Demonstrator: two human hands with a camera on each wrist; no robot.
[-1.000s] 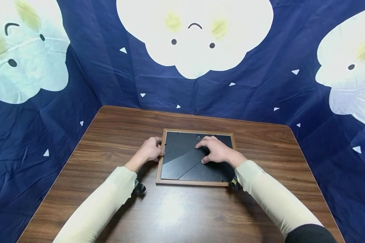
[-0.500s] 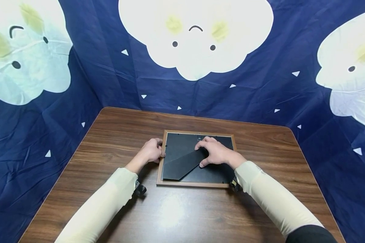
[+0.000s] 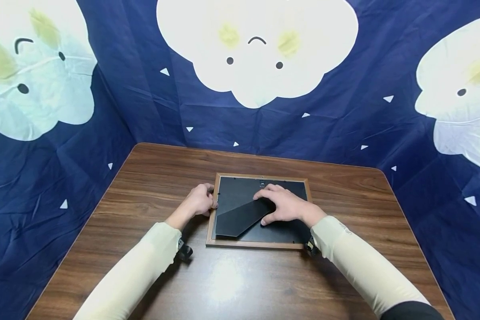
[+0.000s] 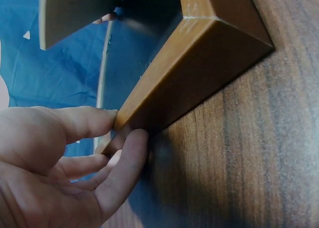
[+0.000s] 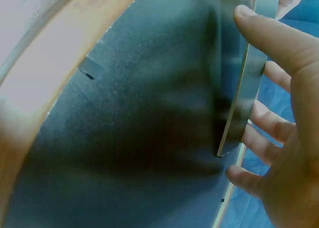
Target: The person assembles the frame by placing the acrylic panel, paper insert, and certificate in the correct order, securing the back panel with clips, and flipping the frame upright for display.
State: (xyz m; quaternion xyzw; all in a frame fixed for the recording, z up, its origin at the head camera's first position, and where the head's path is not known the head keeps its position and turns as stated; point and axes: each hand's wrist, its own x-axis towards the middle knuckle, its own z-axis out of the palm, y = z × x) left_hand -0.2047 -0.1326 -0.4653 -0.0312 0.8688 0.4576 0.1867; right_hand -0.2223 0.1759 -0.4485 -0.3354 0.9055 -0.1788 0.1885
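A picture frame with a brown wooden border lies face down on the table, its black backing board upward. The frame's black easel leg is hinged up at an angle, its wide end off the board. My right hand pinches this leg near its narrow end, thumb on the near edge and fingers on the far one. In the right wrist view the leg stands apart from the board. My left hand grips the left side of the border between thumb and fingers, as the left wrist view confirms.
The brown wood-grain table extends around the frame on all sides. Dark blue cloth with white clouds hangs behind the table and at both sides. A small black metal hanger sits at the backing's far edge.
The easel leg has tilted up from the backing board, its wide end rising. My right hand has shifted slightly with it. My left hand keeps its grip on the border.
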